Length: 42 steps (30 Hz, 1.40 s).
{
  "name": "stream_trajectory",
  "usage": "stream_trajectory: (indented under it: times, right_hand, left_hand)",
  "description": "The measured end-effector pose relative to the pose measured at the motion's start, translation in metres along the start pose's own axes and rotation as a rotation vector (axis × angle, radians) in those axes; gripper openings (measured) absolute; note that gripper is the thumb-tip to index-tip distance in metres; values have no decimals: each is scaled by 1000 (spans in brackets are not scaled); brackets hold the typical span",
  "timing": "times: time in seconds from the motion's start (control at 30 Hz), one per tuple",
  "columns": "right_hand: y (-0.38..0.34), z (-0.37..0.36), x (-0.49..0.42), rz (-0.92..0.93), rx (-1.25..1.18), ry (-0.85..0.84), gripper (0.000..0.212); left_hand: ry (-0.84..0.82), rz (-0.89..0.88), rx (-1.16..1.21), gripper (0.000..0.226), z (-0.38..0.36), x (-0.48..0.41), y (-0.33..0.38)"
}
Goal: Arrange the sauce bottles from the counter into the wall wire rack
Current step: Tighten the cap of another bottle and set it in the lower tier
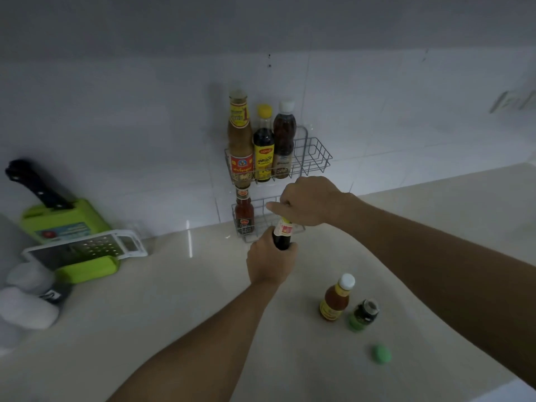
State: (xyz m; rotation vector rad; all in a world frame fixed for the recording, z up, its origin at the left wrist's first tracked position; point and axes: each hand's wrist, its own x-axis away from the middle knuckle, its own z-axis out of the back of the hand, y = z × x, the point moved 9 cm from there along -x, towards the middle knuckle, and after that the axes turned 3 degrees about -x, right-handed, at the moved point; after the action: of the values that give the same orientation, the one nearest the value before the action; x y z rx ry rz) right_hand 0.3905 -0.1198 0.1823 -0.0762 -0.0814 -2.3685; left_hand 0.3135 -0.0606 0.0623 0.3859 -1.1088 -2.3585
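Right now the dark bottle (282, 237) stands near-upright just in front of the rack's lower tier (265, 217), left hand (269, 262) wrapped round its body, right hand (307, 200) pinching its cap, the empty slot lying beyond.

Knife block (65, 220): green, far left edge of the table (174, 300), black handle inside.
Grater (95, 247): just in front, lying flat.
Green cap (381, 353): near right edge.

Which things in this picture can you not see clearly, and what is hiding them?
- Head view: cap of the dark bottle, hidden under the right hand; its base, under the left hand.
- Labels of the bottles in the upper rack: blurred, unreadable.
- White objects at the left edge: blurred, cut off.
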Motion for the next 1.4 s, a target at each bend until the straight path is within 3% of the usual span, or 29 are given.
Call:
stream_trajectory:
  times: [0.07, 0.13, 0.27, 0.37, 0.43, 0.5, 0.6, 0.7, 0.77, 0.87, 1.03, 1.1, 1.23, 1.33, 1.4]
  right_hand:
    - [-15, 4, 6, 90, 98, 129, 45]
    - [-19, -5, 12, 70, 204, 129, 30]
    - [-2, -18, 14, -155, -33, -93, 48]
    - [-11, -7, 11, -154, -7, 29, 57]
    - [-14, -7, 16, -172, -17, 124, 51]
    - [-7, -14, 21, -234, -86, 84, 42]
    - [-7, -16, 19, -213, -94, -73, 47]
    - [-22, -4, 15, -89, -35, 46, 61]
    - [-23, -5, 17, -112, -58, 117, 54]
    - [-19, -16, 20, -155, -17, 58, 40]
    - [-23, -9, 23, -164, -15, 53, 37]
    - [-16, -11, 24, -225, -107, 69, 35]
    - [1, -30, 21, -343, -674, 111, 60]
    - [-6, -51, 26, -296, -964, 46, 53]
    - [-6, -67, 27, -287, -1034, 45, 43]
  left_hand:
    - [24, 17, 9, 16, 8, 1, 0]
    - [14, -9, -48, 17, 9, 5, 0]
    - [28, -14, -111, 17, 12, 20, -6]
    - [67, 58, -52, 19, 18, 25, -4]
    - [67, 72, -43, 18, 20, 26, -3]
    - [43, 36, -84, 18, 19, 28, -4]
    - [47, 14, -105, 18, 21, 32, -6]
    - [99, 67, -35, 22, 27, 34, -3]
    - [95, 67, -43, 22, 28, 33, -3]
    - [68, 38, -98, 23, 28, 34, -6]
    - [92, 33, -99, 26, 27, 35, -4]
    - [94, 38, -92, 26, 27, 34, -3]
    - [87, 77, -4, 19, 26, 27, -12]
    - [57, 73, 109, 30, 20, 18, -18]
    - [19, 19, 157, 42, 12, 8, -19]
